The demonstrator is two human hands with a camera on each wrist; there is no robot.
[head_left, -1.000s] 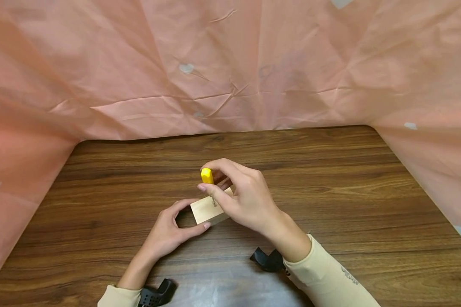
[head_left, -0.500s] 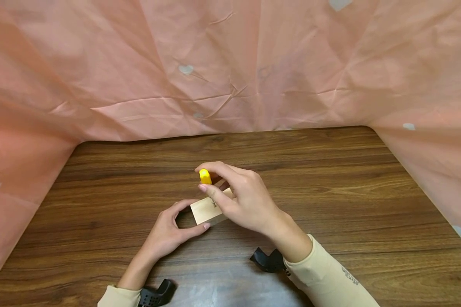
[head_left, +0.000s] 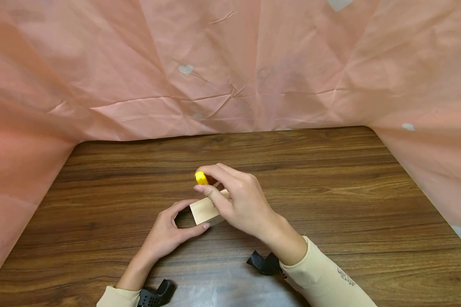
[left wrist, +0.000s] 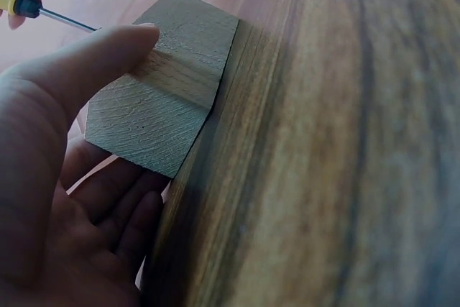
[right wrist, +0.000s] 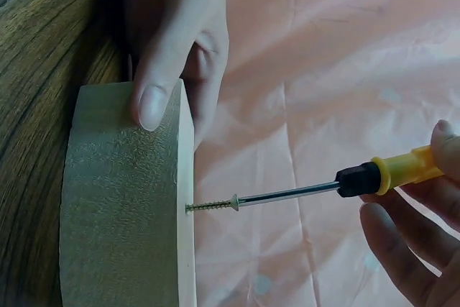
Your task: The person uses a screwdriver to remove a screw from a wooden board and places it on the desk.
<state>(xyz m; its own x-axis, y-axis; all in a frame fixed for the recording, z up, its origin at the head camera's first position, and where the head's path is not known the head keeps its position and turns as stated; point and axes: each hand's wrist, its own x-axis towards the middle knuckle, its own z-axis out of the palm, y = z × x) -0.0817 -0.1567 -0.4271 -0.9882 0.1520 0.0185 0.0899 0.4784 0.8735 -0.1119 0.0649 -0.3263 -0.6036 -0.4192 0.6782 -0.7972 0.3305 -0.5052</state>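
A pale wooden block (head_left: 205, 210) lies on the brown table. My left hand (head_left: 169, 232) grips its left end, thumb on the near side and fingers on the far side. A screw (right wrist: 212, 206) stands in the block's top face, most of its thread exposed. The tip of a screwdriver (right wrist: 287, 193) sits at the screw's head, in line with it. My right hand (head_left: 243, 200) holds the screwdriver's yellow handle (head_left: 201, 177) between thumb and fingers above the block. In the head view that hand hides the screw and the shaft.
Wood-grain table (head_left: 330, 179) surrounds the hands. A pink cloth (head_left: 230, 64) with pale hearts hangs behind and at both sides. Black wrist mounts (head_left: 157, 294) sit at both sleeves.
My right hand and the screwdriver handle have shifted slightly left and the handle leans further left. My left hand and the wooden block have stayed in place.
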